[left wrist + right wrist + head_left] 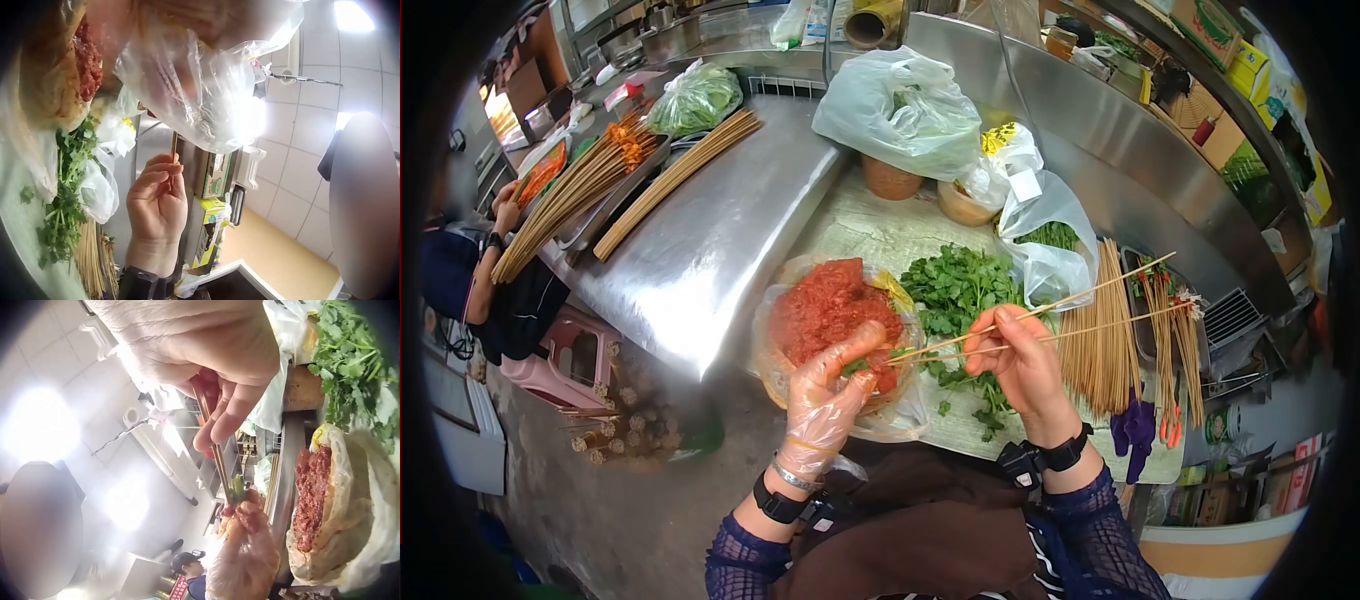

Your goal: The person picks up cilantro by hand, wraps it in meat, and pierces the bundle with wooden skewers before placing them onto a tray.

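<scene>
My left hand (825,405), in a clear plastic glove, pinches a bit of red meat with a green sprig (237,486) at the tips of two bamboo skewers (1040,338). My bare right hand (1025,370) grips both skewers between thumb and fingers, their far ends spreading apart to the right. In the right wrist view, the skewers (220,464) run down from the right hand to the gloved fingertips. Just behind the left hand is a plastic-lined bowl (768,372) heaped with red minced meat (825,300). A pile of cilantro (960,285) lies beside the bowl.
Many bare skewers (1095,350) lie at the right, near a purple cloth (1135,435). Plastic bags (900,105) stand along the back. On the steel counter (740,190) at left are more skewers (680,180). Another person (485,270) is at the far left, by a pink stool (565,365).
</scene>
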The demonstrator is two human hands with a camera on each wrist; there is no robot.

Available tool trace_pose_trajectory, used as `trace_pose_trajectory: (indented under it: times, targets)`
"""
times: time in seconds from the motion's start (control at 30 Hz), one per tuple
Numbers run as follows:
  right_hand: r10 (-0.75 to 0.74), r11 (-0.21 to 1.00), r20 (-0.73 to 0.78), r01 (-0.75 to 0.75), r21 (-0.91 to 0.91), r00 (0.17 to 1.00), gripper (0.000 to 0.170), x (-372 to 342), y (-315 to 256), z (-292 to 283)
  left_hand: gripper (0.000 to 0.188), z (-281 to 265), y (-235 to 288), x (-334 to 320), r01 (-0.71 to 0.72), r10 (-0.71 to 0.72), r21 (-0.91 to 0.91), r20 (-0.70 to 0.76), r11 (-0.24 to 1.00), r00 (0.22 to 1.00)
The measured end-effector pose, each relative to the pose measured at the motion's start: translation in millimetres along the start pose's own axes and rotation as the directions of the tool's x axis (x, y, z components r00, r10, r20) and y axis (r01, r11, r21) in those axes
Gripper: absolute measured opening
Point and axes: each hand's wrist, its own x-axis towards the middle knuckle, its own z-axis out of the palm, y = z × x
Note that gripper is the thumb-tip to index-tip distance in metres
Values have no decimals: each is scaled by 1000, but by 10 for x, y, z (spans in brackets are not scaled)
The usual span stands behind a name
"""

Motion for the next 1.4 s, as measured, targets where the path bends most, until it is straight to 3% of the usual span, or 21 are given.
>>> trace_pose_trajectory:
  times: [0.1,0.2,0.4,0.7,0.8,0.9,1.27,1.4]
  targets:
    - [12,999,-4,-12,-48,1000,29,-12,-42,0,34,38,72,-9,84,-87,-163,-8,983,996]
    - [-19,998,-24,18,-56,1000,29,-12,-27,-10,33,-28,-36,-1,4,-5,10,49,1000,999]
    - [-20,998,-61,17,-55,998,28,-3,13,4,29,-28,-131,-8,120,-113,-315,40,942,993]
    - [-24,1000,-44,23,-8,999,26,56,33,9,30,32,-71,-6,248,-253,-442,51,862,966]
    - [-61,998,-17,61,-1,998,27,20,14,-9,29,19,-48,5,219,-236,-524,35,823,971]
    - [-188,982,-76,186,-38,979,27,-131,-8,52,31,-2,-70,30,77,-109,-616,-15,784,994]
    - [-366,924,-14,362,-121,931,28,-286,230,239,37,44,-110,14,15,-106,-628,-107,778,989]
    - [-461,860,25,453,-236,887,25,-324,289,325,38,38,-152,11,6,-116,-636,-131,771,985]
